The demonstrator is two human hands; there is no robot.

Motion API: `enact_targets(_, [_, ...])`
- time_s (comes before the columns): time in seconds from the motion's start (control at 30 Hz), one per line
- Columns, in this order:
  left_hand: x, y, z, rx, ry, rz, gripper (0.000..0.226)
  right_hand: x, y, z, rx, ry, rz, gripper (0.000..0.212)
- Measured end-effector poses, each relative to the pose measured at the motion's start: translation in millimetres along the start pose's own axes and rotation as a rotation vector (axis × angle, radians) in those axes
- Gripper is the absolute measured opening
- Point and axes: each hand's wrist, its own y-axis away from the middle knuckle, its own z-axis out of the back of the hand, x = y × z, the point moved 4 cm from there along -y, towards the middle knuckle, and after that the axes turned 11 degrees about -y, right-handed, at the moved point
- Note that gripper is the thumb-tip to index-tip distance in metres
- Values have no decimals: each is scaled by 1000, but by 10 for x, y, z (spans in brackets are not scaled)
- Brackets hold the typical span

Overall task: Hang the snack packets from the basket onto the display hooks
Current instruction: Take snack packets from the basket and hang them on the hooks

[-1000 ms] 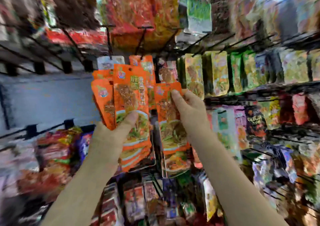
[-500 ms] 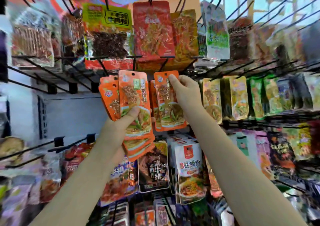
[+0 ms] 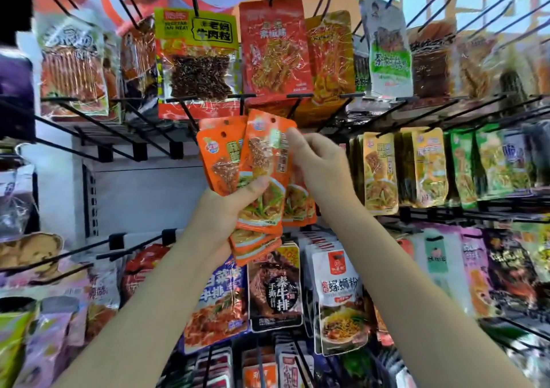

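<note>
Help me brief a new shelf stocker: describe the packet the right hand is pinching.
Start at the wall of hooks, middle row, where the left hand grips a fan of orange packets. The front packet is pinched by the right hand. It overlaps the others.

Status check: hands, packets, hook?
Left hand grips orange packets. Right hand pinches top packet, not hooked. Hook end above, hung packets crowd it.

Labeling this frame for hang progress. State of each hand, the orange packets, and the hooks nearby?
left hand: grips fanned stack of orange packets
right hand: pinches top edge of the front packet
orange packets: held, none of these on a hook
yellow packets: hanging on hook
bare hooks: empty, left of the hands
</note>
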Motion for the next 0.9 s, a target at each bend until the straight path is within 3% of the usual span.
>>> enact_targets(0.07, [-23, -5, -71, 38, -46, 3, 40, -15, -4, -61, 61, -7, -21, 51])
enact_targets(0.2, [-73, -48, 40, 21, -52, 80, 40, -31, -92, 65, -1, -36, -113, 37])
enact_targets(0.37, [-134, -60, 195, 2, -42, -3, 27, -91, -158, 54, -3, 3, -225, 54])
enact_targets(0.8, [-158, -43, 248, -81, -62, -95, 16, -27, -222, 106, -86, -31, -189, 50])
enact_targets(0.9, [-145, -47, 225, -89, -56, -88, 18, -41, -233, 144, -102, 89, -138, 33])
